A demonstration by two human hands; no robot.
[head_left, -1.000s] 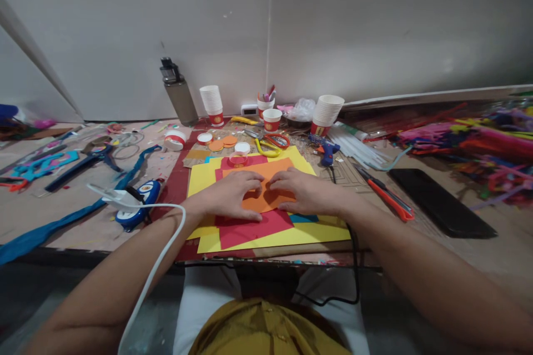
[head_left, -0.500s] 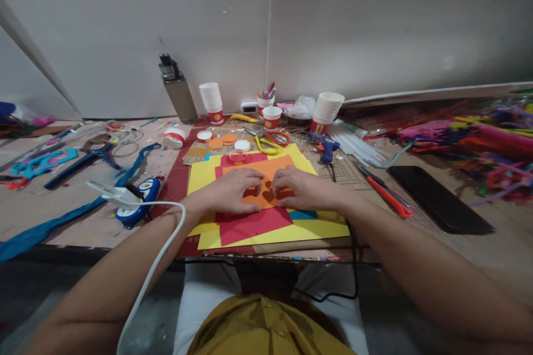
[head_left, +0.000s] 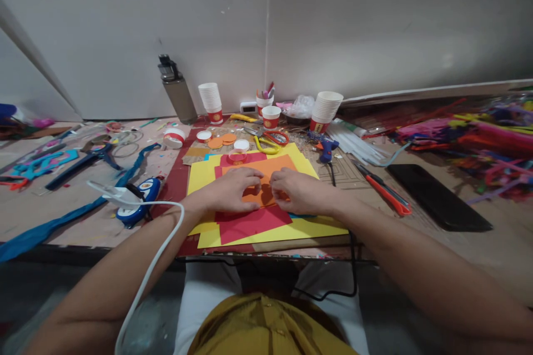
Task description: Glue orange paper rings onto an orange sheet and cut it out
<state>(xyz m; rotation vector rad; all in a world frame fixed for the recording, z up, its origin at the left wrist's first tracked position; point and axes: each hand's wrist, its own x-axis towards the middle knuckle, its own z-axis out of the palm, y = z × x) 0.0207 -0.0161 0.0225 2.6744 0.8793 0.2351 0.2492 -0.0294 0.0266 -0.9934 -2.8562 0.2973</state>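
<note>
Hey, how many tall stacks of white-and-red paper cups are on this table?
2. One tall white-and-red paper cup stack stands just right of the grey-brown bottle with a black lid; the other tall stack stands behind the blue glue gun.

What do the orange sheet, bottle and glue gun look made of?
Orange sheet: probably matte paper or thin card; flat, evenly coloured, no visible shine.
Bottle: smooth, perhaps plastic, though glass is possible; plain, even grey-brown sides.
Glue gun: seemingly plastic; uniform blue, moulded-looking body, finish too small to judge.
</note>
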